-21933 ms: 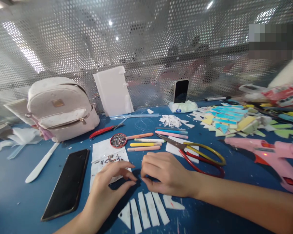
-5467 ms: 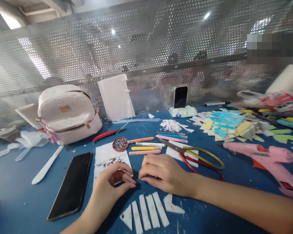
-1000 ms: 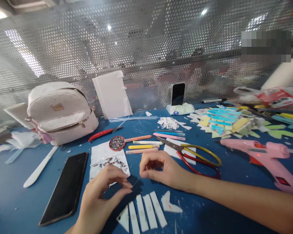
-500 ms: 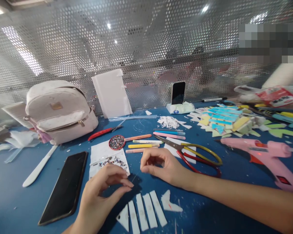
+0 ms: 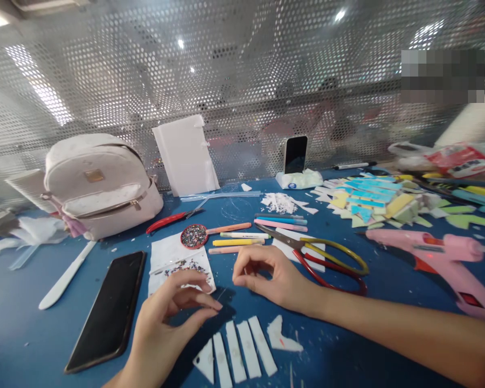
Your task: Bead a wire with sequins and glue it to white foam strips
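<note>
Centrally: fish-shaped row of flat white pieces [image 5: 235,351] on blue tabletop [image 5: 331,355], below both hands. Right hand [image 5: 269,275]: fingertips pinched; left hand [image 5: 172,310]: thumb and fingertips nearly meeting, contact unclear; holdings indiscernible. Apparently delicate fingertip work, calling for steady pinches. Crowding behind: red-and-yellow-handled metal scissors [image 5: 297,245], speckled white paper [image 5: 165,248].

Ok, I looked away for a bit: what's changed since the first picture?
The right hand has moved slightly up in the picture, widening its gap from the left hand, and now curls into a ring. I can't tell whether anything was grasped or released. The white strips, scissors and pink glue gun stayed put.
</note>
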The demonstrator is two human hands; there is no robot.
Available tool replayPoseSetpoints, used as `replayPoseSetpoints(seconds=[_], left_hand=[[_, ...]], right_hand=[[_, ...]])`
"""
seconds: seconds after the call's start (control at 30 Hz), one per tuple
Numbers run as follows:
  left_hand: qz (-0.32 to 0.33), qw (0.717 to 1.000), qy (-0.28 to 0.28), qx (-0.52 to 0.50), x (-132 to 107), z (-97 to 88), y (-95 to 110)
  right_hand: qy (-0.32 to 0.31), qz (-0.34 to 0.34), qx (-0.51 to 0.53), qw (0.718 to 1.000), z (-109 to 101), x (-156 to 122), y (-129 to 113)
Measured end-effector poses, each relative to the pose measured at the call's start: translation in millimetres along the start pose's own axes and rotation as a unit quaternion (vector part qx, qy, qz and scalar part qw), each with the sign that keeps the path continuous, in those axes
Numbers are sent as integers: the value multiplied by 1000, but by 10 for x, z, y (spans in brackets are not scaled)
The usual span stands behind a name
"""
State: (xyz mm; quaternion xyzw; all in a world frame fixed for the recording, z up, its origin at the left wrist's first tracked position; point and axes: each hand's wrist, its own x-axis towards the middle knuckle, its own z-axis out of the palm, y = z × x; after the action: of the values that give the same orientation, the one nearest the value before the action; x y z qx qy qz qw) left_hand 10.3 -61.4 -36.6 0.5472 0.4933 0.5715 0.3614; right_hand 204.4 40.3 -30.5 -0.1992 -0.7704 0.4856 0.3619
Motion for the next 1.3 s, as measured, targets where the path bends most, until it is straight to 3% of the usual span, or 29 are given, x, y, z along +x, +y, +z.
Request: replayPoseSetpoints(seconds=[0.43,0.87,1.3], left_hand=[[3,999,5,-31,0,-2,-19],[38,999,6,11,9,-30,-40],[19,1000,11,-2,13,-12,-17]], right_hand=[[0,-24,-30,999,-12,-7,4],[5,-46,-29,998,-14,-6,-15],[18,-66,-38,997,-10,-13,-16]])
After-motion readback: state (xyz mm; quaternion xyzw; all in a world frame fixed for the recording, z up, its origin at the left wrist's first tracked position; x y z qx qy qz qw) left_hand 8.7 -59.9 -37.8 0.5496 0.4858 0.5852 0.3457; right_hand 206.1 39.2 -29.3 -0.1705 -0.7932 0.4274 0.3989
